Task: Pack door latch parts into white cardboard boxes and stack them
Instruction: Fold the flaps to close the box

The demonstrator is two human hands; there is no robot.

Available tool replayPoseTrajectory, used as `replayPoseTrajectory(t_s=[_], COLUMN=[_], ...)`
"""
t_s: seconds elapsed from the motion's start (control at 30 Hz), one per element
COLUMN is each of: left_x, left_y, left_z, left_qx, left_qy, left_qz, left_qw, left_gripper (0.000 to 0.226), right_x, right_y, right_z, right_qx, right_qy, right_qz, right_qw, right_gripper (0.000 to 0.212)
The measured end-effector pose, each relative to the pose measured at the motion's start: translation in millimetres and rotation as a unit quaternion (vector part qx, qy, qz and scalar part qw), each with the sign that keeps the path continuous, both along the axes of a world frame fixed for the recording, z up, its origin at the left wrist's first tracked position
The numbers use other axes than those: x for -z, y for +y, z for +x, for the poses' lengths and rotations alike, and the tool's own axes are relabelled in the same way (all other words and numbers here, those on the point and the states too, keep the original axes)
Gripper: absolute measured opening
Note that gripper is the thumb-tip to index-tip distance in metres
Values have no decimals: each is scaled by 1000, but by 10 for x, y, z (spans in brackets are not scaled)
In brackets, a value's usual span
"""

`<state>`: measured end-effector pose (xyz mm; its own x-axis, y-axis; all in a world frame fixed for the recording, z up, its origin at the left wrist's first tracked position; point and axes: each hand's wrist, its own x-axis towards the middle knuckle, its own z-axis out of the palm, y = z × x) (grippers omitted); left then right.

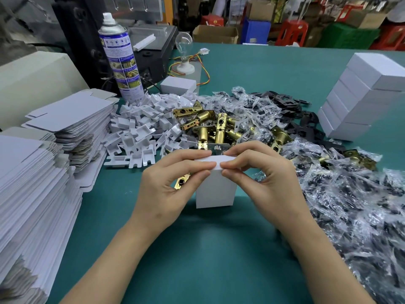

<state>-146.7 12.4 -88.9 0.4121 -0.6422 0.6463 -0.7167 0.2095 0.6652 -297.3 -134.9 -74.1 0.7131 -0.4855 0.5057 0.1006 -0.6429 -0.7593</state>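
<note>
In the head view, a small upright white cardboard box [215,189] stands on the green table [197,249], just before the pile of brass door latches [215,128]. The left hand [168,183] and right hand [260,178] pinch its top flap. Press evenly from both sides, so the flap tucks in squarely without creasing.

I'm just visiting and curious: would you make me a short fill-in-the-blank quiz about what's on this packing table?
1. Both hands, left hand and right hand, pinch the top flap of a small white ____.
2. The tabletop is coloured ____.
3. The spray can stands ____.
4. The finished boxes are stacked at the table's ____ side.

Missing words: box; green; upright; right
</note>
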Motion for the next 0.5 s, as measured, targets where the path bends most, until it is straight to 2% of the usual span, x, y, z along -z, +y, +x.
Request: replayPoseTrajectory(t_s=[0.07,0.13,0.23,0.27,0.33,0.4,0.5], left_x=[40,70,87,90,88,82,47], left_y=[-1,8,5,4,0,-18,-45], left_z=[3,0,3,13,34,37,52], left_qx=[8,29,59,54,19,-6,-27], left_qy=[18,68,155,183,241,320,438], left_qz=[5,48,112,103,72,41,-17], left_qw=[1000,996,980,976,968,947,899], left_gripper=[20,30,42,40,36,33,31], right_x=[3,-4,-6,-4,-4,3,31], right_y=[0,13,89,126,226,343,525], right_z=[-1,2,23,37,59,75,122], right_qx=[-2,-7,11,20,39,66,114], right_qy=[4,6,14,23,60,119,204], right_qz=[30,65,71,73,70,14,-121], right_qw=[1000,998,997,997,995,991,965], right_gripper=[6,12,20,27,56,80,92])
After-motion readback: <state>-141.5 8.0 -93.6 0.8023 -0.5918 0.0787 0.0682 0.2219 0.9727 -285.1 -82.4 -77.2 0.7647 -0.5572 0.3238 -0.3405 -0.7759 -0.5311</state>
